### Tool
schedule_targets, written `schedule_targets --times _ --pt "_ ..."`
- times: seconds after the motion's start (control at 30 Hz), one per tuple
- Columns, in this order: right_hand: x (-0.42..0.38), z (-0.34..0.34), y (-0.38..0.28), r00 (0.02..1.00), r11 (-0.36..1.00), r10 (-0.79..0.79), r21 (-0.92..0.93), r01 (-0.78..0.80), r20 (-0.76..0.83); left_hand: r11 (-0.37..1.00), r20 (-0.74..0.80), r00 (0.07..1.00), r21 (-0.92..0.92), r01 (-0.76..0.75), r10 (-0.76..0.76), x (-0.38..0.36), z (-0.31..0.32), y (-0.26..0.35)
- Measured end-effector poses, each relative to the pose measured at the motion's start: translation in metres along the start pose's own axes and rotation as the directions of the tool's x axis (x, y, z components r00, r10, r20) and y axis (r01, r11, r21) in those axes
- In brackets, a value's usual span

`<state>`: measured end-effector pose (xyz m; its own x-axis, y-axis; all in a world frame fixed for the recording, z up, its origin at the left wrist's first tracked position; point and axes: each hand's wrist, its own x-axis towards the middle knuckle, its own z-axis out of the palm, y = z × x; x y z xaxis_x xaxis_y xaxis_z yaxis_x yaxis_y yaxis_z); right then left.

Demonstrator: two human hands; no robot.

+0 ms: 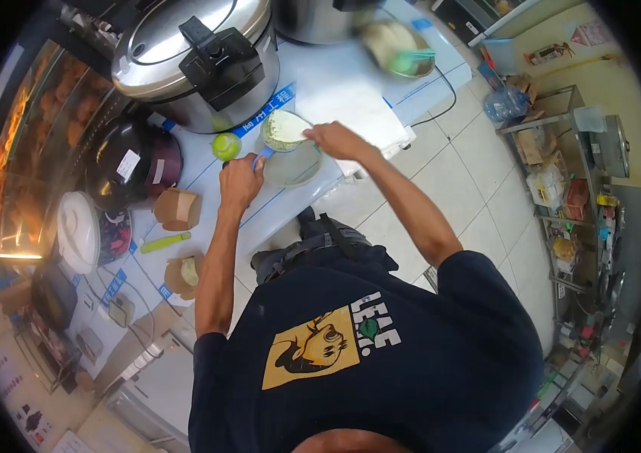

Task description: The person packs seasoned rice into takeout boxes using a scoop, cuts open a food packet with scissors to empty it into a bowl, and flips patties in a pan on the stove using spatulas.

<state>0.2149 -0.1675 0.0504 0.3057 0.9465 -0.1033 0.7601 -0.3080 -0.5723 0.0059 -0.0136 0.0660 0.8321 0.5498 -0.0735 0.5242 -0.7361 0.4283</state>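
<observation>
My left hand [242, 181] is closed round the blue handle [263, 157] of a strainer [281, 130], whose bowl has pale green bits in it. Held in my right hand [335, 141] is a white utensil [299, 134], its end inside the strainer. Below the strainer, a clear round container [294, 167] stands near the table edge. Just left of the strainer is a small light green object [226, 146].
Large steel cooker [222, 68] and dark cooker [120, 162] stand behind and left. Cardboard boxes [178, 209], a green utensil [166, 241] and a white-lidded container [79, 230] lie left. A bowl [403, 57] is back right; shelves [562, 196] stand far right.
</observation>
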Motion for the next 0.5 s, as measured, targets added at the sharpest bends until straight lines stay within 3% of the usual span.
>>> schedule_targets --times 0.03,0.07,0.13,0.17,0.2,0.27,0.3,0.33,0.4,0.5 --pt "-0.005 -0.003 -0.008 0.992 0.994 0.109 -0.033 -0.107 0.071 1.0 0.002 1.0 0.019 -0.001 0.001 0.001 -0.002 0.002" --pt "-0.007 -0.004 -0.001 0.991 0.993 0.112 -0.032 -0.11 0.069 1.0 0.004 1.0 0.019 -0.004 0.004 0.0 0.0 -0.001" --pt "-0.011 -0.018 0.006 0.999 0.988 -0.011 0.152 0.018 -0.046 0.999 -0.014 0.999 0.017 -0.051 0.051 -0.006 0.004 -0.011" --pt "-0.016 -0.034 0.003 0.978 0.934 0.199 0.288 -0.21 0.068 0.999 -0.015 0.999 0.016 -0.046 0.046 -0.006 0.005 -0.013" --pt "-0.015 -0.032 0.003 0.978 0.934 0.198 0.288 -0.211 0.072 1.0 -0.001 1.0 0.01 -0.02 0.02 -0.007 0.001 -0.01" --pt "-0.013 -0.018 0.005 0.996 0.975 0.066 0.207 -0.077 0.063 1.0 0.025 1.0 0.008 -0.004 0.003 -0.01 -0.002 -0.005" --pt "-0.014 0.001 0.011 0.983 0.983 -0.182 -0.019 0.182 -0.035 1.0 0.0 1.0 -0.017 -0.008 0.008 -0.009 -0.005 -0.003" --pt "-0.017 0.001 -0.005 0.992 0.992 -0.124 0.006 0.124 0.015 0.999 -0.026 1.0 -0.042 -0.013 0.012 -0.008 -0.006 -0.001" --pt "-0.018 -0.007 -0.027 0.982 0.987 0.146 0.049 -0.152 0.121 0.997 -0.068 0.997 -0.07 -0.027 0.023 -0.012 -0.006 0.001" --pt "-0.02 -0.012 -0.029 0.976 0.987 0.144 0.047 -0.153 0.163 0.996 -0.062 0.998 -0.09 -0.008 0.002 -0.015 0.0 0.0"
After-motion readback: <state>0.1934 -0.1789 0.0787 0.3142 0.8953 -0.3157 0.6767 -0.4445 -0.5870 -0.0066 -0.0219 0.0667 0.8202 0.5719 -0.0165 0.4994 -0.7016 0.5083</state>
